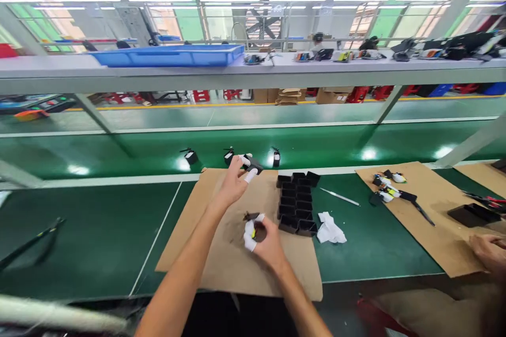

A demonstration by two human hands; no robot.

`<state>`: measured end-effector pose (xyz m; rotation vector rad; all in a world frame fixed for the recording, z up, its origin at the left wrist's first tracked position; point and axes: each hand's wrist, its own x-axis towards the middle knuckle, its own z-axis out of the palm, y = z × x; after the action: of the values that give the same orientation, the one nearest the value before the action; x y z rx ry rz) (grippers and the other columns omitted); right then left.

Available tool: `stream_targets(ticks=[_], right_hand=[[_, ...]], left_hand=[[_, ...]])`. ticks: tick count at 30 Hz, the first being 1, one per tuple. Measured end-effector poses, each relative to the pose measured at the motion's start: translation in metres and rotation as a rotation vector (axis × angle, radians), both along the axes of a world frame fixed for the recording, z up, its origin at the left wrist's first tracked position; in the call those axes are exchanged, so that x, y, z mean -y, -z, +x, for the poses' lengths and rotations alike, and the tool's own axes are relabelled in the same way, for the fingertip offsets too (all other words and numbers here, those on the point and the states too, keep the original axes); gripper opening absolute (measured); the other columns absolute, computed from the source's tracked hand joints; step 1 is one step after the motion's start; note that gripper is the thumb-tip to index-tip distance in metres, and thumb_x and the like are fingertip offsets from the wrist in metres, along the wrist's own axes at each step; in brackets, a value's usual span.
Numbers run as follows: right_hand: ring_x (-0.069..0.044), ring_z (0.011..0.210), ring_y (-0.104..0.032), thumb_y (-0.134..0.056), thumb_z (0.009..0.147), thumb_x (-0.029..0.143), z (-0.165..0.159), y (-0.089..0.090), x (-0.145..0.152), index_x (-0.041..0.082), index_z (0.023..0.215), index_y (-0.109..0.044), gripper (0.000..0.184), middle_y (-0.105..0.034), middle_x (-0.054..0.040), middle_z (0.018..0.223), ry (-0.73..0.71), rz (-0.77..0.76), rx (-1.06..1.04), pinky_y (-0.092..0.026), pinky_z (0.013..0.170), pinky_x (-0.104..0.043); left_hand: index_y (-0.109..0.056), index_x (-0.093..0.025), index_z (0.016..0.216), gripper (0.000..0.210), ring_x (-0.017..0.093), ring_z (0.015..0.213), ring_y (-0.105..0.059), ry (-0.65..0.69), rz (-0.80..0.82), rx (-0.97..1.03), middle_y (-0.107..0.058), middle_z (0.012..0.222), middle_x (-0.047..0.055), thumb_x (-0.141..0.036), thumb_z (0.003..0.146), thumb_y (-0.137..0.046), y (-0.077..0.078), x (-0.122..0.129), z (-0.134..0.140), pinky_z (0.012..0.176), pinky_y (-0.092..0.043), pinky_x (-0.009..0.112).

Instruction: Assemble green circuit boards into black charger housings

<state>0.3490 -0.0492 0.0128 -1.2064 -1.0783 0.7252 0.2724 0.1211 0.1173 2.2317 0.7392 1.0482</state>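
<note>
My left hand (pixel 233 183), with white covers on its fingertips, is raised over the far part of a cardboard sheet (pixel 221 268). Its thumb and fingers grip a small black box-like piece (pixel 253 165). Lower down and nearer to me, my right hand (pixel 270 246) is closed around a small part (pixel 254 233) showing a bit of yellow. White covers sit on its fingertips too, and they hide most of that part. Beside my right hand, rows of open black plastic boxes (pixel 296 202) stand together on the cardboard.
A crumpled white tissue (pixel 331 228) and a thin pale pen-like tool (pixel 340 197) lie right of the boxes. Three small black units (pixel 191 157) stand beyond the cardboard. At right, a co-worker's hand (pixel 488 250) rests by another cardboard sheet (pixel 430 205). A shelf with a blue tray (pixel 169 57) crosses ahead.
</note>
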Motion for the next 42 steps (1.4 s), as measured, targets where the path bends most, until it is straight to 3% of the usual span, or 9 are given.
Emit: stream_targets(ticks=[4,6,9,11,20,25,31,36,42], right_hand=[[-0.02,0.078,-0.066,-0.082,0.069,0.033,-0.004,-0.007,0.018,0.021,0.097,-0.074,0.031,-0.075,-0.0031,0.089,0.029,-0.047,-0.138,-0.059,0.078,-0.036],[-0.02,0.078,-0.067,-0.087,0.07,0.036,-0.012,-0.013,0.033,0.022,0.104,-0.076,0.039,-0.076,-0.004,0.093,0.021,-0.077,-0.214,-0.061,0.076,-0.037],[-0.023,0.081,-0.072,-0.089,0.075,0.046,-0.033,-0.029,0.058,0.023,0.109,-0.076,0.043,-0.079,-0.0069,0.101,-0.023,-0.127,-0.325,-0.066,0.077,-0.043],[-0.026,0.084,-0.075,-0.087,0.079,0.055,-0.051,-0.04,0.074,0.023,0.108,-0.076,0.044,-0.08,-0.0095,0.106,-0.082,-0.169,-0.399,-0.068,0.08,-0.049],[-0.046,0.113,-0.077,-0.096,0.065,0.069,-0.1,-0.101,0.127,0.031,0.122,-0.074,0.072,-0.077,-0.0164,0.128,-0.209,-0.131,-0.352,-0.064,0.095,-0.067],[-0.041,0.116,-0.076,-0.096,0.071,0.052,-0.096,-0.122,0.15,0.034,0.131,-0.071,0.067,-0.074,-0.0097,0.133,-0.3,0.061,-0.348,-0.062,0.106,-0.068],[-0.037,0.118,-0.075,-0.092,0.076,0.042,-0.088,-0.134,0.158,0.03,0.13,-0.073,0.059,-0.072,-0.0074,0.132,-0.343,0.085,-0.374,-0.056,0.119,-0.061],[-0.042,0.119,-0.074,-0.096,0.074,0.04,-0.09,-0.145,0.157,0.027,0.133,-0.073,0.065,-0.075,-0.0114,0.125,-0.302,0.224,-0.214,-0.062,0.108,-0.066],[-0.034,0.103,-0.077,-0.093,0.071,0.014,-0.1,-0.156,0.151,0.03,0.139,-0.07,0.074,-0.075,-0.0114,0.124,-0.466,0.252,-0.071,-0.07,0.082,-0.049]], left_hand=[[-0.054,-0.028,0.106,0.027,0.024,0.142,-0.061,0.022,-0.379,0.422,-0.062,0.145,0.009,-0.028,0.094,-0.078,-0.005,0.133,-0.088,0.114,-0.057,0.04],[-0.055,-0.031,0.118,0.045,0.023,0.141,-0.063,-0.036,-0.511,0.529,-0.063,0.148,0.009,-0.022,0.087,-0.087,0.0,0.189,-0.124,0.114,-0.056,0.038],[-0.054,-0.037,0.14,0.078,0.025,0.135,-0.068,-0.1,-0.651,0.643,-0.069,0.143,0.011,-0.017,0.076,-0.096,0.012,0.243,-0.169,0.105,-0.063,0.038],[-0.063,-0.034,0.136,0.079,0.029,0.131,-0.07,-0.107,-0.695,0.634,-0.072,0.138,0.011,-0.015,0.069,-0.099,0.016,0.26,-0.192,0.105,-0.064,0.041],[-0.073,-0.033,0.143,0.081,0.034,0.124,-0.072,-0.095,-0.628,0.533,-0.07,0.136,0.011,-0.014,0.068,-0.099,-0.021,0.277,-0.249,0.111,-0.062,0.045],[-0.069,-0.027,0.146,0.086,0.032,0.125,-0.074,-0.006,-0.503,0.564,-0.073,0.136,0.011,-0.009,0.068,-0.098,-0.027,0.281,-0.251,0.111,-0.063,0.043],[-0.066,-0.025,0.142,0.084,0.03,0.124,-0.073,-0.037,-0.342,0.526,-0.073,0.136,0.01,-0.007,0.067,-0.098,-0.026,0.281,-0.248,0.108,-0.064,0.041],[-0.068,-0.024,0.141,0.078,0.031,0.123,-0.072,-0.072,-0.279,0.446,-0.073,0.132,0.012,-0.011,0.07,-0.097,-0.028,0.281,-0.246,0.109,-0.063,0.047],[-0.066,-0.025,0.146,0.079,0.031,0.118,-0.071,-0.012,-0.224,0.351,-0.071,0.13,0.012,-0.014,0.073,-0.096,-0.029,0.279,-0.247,0.099,-0.065,0.048]])
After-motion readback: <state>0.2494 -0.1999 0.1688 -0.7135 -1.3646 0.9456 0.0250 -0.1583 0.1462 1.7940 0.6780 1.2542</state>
